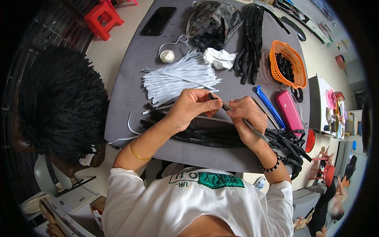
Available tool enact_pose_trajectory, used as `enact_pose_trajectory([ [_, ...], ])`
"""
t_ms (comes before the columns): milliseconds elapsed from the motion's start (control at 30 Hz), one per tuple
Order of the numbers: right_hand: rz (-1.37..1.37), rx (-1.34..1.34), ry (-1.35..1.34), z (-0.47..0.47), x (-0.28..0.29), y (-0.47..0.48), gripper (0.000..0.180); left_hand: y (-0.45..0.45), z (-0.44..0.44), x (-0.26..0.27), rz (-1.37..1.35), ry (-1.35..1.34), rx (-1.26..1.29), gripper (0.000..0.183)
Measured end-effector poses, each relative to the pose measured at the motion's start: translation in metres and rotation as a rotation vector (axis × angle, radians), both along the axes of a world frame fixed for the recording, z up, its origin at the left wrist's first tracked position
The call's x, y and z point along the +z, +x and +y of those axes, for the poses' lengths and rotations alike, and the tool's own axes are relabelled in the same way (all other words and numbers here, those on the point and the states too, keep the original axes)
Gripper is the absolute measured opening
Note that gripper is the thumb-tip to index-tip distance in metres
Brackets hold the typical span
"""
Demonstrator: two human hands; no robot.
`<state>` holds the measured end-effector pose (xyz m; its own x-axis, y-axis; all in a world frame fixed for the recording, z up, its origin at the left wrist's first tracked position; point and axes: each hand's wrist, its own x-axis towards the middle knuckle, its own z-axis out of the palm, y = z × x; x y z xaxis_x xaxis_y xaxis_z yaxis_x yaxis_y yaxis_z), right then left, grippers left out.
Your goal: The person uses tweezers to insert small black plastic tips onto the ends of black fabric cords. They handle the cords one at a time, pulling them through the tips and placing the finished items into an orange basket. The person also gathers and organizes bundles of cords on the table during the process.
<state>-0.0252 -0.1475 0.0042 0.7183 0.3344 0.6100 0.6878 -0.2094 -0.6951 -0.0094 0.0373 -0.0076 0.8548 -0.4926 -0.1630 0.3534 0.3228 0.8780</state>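
Observation:
Over the near half of the grey cloth-covered table (124,89), my left hand (194,108) pinches a small piece of black material. My right hand (248,118) grips a slim metal tool (255,130), perhaps tweezers, whose front end meets that piece. Beyond my left hand lies a pile of white flat strips (180,80). A bundle of long black fabric strips (213,137) runs below both hands to the right edge. Behind the pile are a small round tub with white contents (167,56) and a crumpled white cloth or tissue (219,58).
A phone (158,21), a clear bag with black pieces (213,20) and more black strips (250,44) lie at the back. At right are an orange basket (287,63), a blue tool (270,106) and a pink case (288,111). A person (331,207) is at the far lower right.

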Motion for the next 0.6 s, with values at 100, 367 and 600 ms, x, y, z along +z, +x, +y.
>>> enact_pose_trajectory([
  [100,0.099,-0.028,0.128,-0.001,-0.005,0.000,0.012,0.001,-0.002,0.006,0.031,-0.085,0.100,0.019],
  [367,0.507,0.036,0.196,-0.016,0.000,-0.002,0.014,0.006,0.004,-0.005,-0.164,-0.055,0.213,0.015],
  [600,0.563,0.014,0.351,-0.026,-0.004,0.005,0.029,0.006,-0.002,0.000,-0.159,-0.030,0.229,0.014],
])
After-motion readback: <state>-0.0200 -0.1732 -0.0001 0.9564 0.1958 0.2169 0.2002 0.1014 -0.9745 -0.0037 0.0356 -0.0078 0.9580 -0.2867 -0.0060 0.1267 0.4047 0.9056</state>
